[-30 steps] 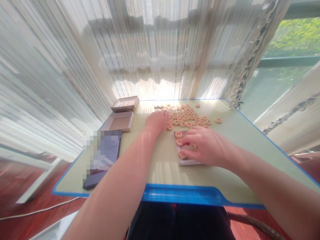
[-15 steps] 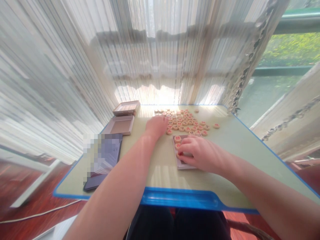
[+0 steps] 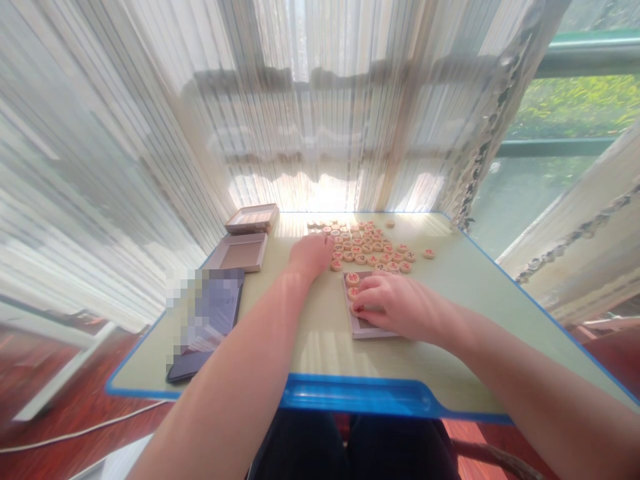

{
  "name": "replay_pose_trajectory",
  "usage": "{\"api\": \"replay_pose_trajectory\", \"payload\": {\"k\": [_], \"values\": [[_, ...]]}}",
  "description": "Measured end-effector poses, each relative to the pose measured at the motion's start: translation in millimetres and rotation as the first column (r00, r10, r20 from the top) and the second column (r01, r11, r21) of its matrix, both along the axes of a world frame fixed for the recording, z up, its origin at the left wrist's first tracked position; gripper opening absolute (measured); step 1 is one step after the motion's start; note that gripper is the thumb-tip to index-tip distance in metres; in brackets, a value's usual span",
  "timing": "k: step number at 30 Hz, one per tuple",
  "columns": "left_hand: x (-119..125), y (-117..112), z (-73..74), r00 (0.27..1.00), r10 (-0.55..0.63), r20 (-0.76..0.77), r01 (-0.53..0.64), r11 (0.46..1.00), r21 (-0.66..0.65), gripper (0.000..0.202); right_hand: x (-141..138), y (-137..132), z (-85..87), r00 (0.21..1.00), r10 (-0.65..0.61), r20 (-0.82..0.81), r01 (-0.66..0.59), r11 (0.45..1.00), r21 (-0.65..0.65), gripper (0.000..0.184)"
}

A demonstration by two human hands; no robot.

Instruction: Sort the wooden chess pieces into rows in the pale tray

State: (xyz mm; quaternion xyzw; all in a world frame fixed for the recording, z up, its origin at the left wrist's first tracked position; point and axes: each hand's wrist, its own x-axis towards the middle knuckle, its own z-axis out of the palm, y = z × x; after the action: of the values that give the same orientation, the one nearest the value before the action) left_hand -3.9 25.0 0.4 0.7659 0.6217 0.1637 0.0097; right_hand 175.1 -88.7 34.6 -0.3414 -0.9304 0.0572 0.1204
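Two bare hands work at a table (image 3: pixel 317 353) of round game pieces; step in hand looks like seating a piece in the small tray. Going left to right, 12 o'clock facing the curtain (image 3: pixel 320 120): dark flat device (image 3: pixel 227 300) at table's 9 o'clock, partly pixelated; shallow open box (image 3: pixel 240 253) and brown-edged box (image 3: pixel 253 218) at 10. Left hand (image 3: pixel 313 255) rests curled at the near-left edge of the pile of pieces (image 3: pixel 373 248), pile at its 2 to 3 o'clock; fingertips hidden, so can't tell if it holds anything. Small tray (image 3: pixel 373 332) sits at the pile's 6 o'clock, two red-marked pieces (image 3: pixel 353 279) along its left wall. Right hand (image 3: pixel 393 300) is over the tray, thumb and finger narrow, seemingly pinching a third piece (image 3: pixel 355 305), mostly covered, at the hand's 9 o'clock, just below the other two. Next move probably calls for lining it up flat, then parting fingers without nudging neighbours. Lone piece (image 3: pixel 429 254) lies at right hand's 1 o'clock, apart from the pile.
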Motion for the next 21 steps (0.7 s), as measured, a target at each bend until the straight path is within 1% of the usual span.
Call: {"api": "replay_pose_trajectory", "payload": {"k": [4, 10, 17, 21], "values": [[0.0, -0.6, 1.0, 1.000, -0.002, 0.007, 0.002, 1.000, -0.006, 0.049, -0.3, -0.3, 0.0, 1.000, 0.002, -0.004, -0.002, 1.000, -0.011, 0.018], [0.5, -0.9, 1.7, 1.000, 0.003, 0.004, -0.003, 1.000, -0.010, 0.049, -0.5, -0.8, 0.1, 1.000, -0.011, 0.009, 0.011, 1.000, 0.017, 0.018], [0.3, -0.8, 1.1, 1.000, -0.005, -0.002, 0.005, 1.000, -0.007, 0.051, -1.3, -3.1, 1.1, 0.999, -0.033, 0.008, 0.033, 0.999, -0.008, 0.019], [0.0, -0.8, 1.3, 1.000, -0.007, -0.004, 0.007, 1.000, 0.001, 0.049, -0.5, -4.4, 3.5, 1.000, -0.030, -0.010, 0.030, 0.999, 0.026, 0.018]]}}
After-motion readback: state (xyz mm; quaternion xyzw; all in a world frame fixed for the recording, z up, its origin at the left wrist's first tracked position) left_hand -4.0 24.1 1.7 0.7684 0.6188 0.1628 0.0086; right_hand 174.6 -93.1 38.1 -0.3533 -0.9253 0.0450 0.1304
